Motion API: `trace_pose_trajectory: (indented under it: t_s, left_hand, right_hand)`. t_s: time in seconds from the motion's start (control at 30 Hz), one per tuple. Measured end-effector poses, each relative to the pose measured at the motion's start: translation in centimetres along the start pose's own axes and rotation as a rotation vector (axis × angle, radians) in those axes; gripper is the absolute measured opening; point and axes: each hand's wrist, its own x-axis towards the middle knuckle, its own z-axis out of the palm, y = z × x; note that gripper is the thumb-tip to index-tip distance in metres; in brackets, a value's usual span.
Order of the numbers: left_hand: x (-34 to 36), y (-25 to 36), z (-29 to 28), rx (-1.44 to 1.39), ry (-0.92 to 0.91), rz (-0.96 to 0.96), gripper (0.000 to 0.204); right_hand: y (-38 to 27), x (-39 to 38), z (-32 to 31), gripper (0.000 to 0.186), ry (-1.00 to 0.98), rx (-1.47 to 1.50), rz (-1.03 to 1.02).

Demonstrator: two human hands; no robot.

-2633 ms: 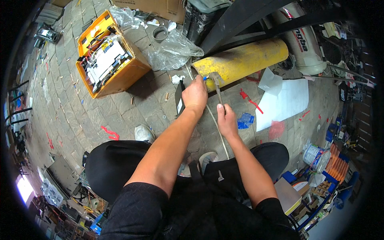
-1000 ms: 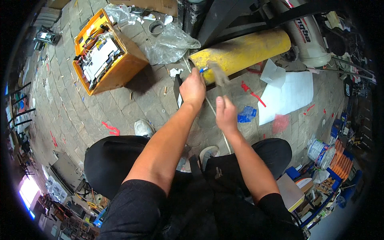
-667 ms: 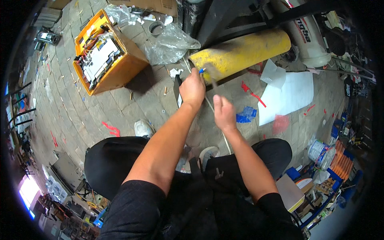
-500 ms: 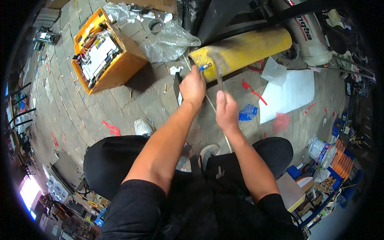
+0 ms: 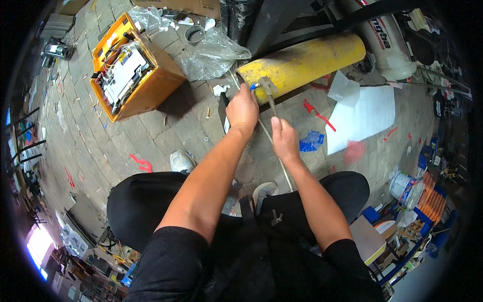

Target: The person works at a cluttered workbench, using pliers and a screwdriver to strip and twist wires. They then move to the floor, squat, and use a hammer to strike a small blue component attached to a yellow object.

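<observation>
My right hand [image 5: 286, 141] is closed round the handle of a hammer [image 5: 272, 104]. The hammer's head lies at the near left end of a yellow metal cylinder [image 5: 317, 61], right beside a small blue-ended piece [image 5: 253, 87]. That piece sticks out from the fingers of my left hand [image 5: 243, 109], which pinches it against the cylinder; its exact kind is too small to make out. A thin pale cable [image 5: 274, 146] runs past my left hand down between my feet. Left of that hand lies a dark flat piece [image 5: 223, 113], partly hidden.
An orange case [image 5: 151, 95] full of parts stands at the left. Clear plastic film [image 5: 214, 53] and a grey ring [image 5: 194, 34] lie behind it. White sheets [image 5: 370, 118], a blue scrap [image 5: 312, 141] and red strips [image 5: 320, 115] litter the paved floor to the right.
The hammer, blurred and raised before, has come down to the left beside the blue-ended piece. My left hand has stayed almost in place.
</observation>
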Motion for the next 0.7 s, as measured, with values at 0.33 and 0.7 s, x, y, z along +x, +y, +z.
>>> trace_pose_trajectory:
  t_s: [0.33,0.7]
  left_hand:
    - [1.7,-1.1,-0.7,-0.083,-0.158,-0.102,0.028]
    - [2.3,-0.3,-1.9,-0.027,-0.184,-0.062,0.027]
  right_hand:
    - [-1.0,0.6,-2.0,0.043,-0.082,0.029,-0.015]
    - [-0.3,0.7,-0.5,0.047,-0.084,-0.103,0.059]
